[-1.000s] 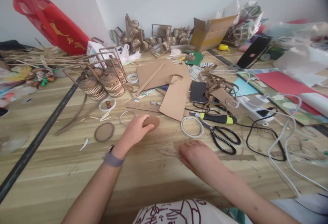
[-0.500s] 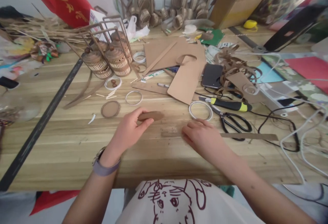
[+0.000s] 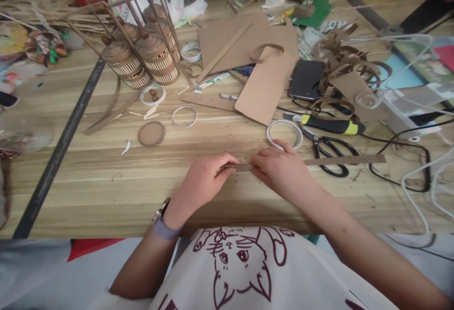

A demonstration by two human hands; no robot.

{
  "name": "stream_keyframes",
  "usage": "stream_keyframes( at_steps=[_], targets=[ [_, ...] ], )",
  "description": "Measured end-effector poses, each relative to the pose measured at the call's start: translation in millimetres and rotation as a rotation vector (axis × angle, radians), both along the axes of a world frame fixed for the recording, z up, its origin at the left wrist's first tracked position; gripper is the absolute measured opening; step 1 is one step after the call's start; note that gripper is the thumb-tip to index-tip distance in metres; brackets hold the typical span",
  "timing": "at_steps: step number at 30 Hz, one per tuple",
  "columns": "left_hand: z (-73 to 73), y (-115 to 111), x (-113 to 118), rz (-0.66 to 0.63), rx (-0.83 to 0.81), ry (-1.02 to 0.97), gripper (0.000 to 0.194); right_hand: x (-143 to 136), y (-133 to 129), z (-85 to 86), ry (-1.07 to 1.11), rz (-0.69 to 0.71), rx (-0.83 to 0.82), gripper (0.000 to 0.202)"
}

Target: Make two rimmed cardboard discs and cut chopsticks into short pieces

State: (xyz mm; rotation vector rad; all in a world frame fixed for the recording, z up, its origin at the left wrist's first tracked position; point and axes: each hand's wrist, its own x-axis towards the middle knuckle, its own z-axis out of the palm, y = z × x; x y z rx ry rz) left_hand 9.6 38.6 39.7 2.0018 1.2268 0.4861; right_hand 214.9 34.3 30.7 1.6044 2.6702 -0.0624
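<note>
Between my two hands, a thin brown cardboard piece (image 3: 243, 167) shows almost edge-on. My left hand (image 3: 204, 180) pinches its left end between thumb and fingers. My right hand (image 3: 278, 165) is closed over a long brown cardboard strip (image 3: 347, 160), whose tail runs right across the scissors (image 3: 335, 154); its fingertips meet the edge of the piece. Whether strip and piece are joined is hidden by the fingers. Just beyond my right hand lies a roll of white tape (image 3: 284, 134). A round cardboard disc with a ridged rim (image 3: 151, 133) lies to the left.
Lidded woven baskets in a frame (image 3: 156, 59) stand at the back left. Cardboard sheets (image 3: 260, 85), a black phone (image 3: 307, 79), a yellow-black cutter (image 3: 329, 124) and curled strips (image 3: 349, 64) lie beyond my hands. White cables (image 3: 406, 196) trail at right.
My left hand has moved right with the cardboard piece, up to my right hand. The piece has turned edge-on. The strip has shifted slightly with my right hand, and the view has tilted down.
</note>
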Motion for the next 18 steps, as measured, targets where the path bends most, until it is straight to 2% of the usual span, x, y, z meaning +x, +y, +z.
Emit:
stream_keyframes(
  at_steps=[18],
  targets=[
    [-4.3,2.3,11.0,-0.03,-0.005,0.063,0.018,1.4,1.6,-3.9,0.021,0.003,0.017,0.019]
  ],
)
